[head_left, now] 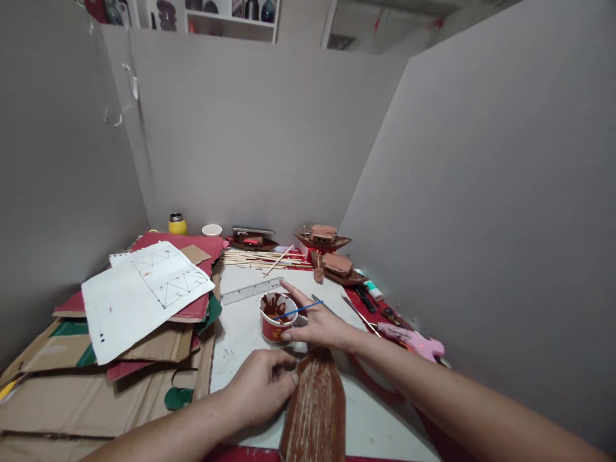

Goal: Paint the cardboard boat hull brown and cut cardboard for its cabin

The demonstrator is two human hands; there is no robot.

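Observation:
A long wooden model boat piece (315,410), streaked with reddish-brown paint, lies in front of me on a white board (240,366). My left hand (267,388) is closed at its left edge, thumb and forefinger together near the pointed end. Beyond that end, a paper cup (273,330) with brown paint smeared inside sits between the thumb and stretched forefinger of my right hand (320,324). The thumb touches the cup's side; the other fingers are partly hidden. A thin blue brush (301,309) leans out of the cup across this hand.
A clear ruler (253,290) and thin wooden sticks (255,258) lie behind the cup. Finished model boats (337,264) stand at the back. Cardboard (96,398) with a drawn sheet (144,289) is stacked left; a pink glue gun (414,340) lies right. Grey partitions (264,128) enclose the table.

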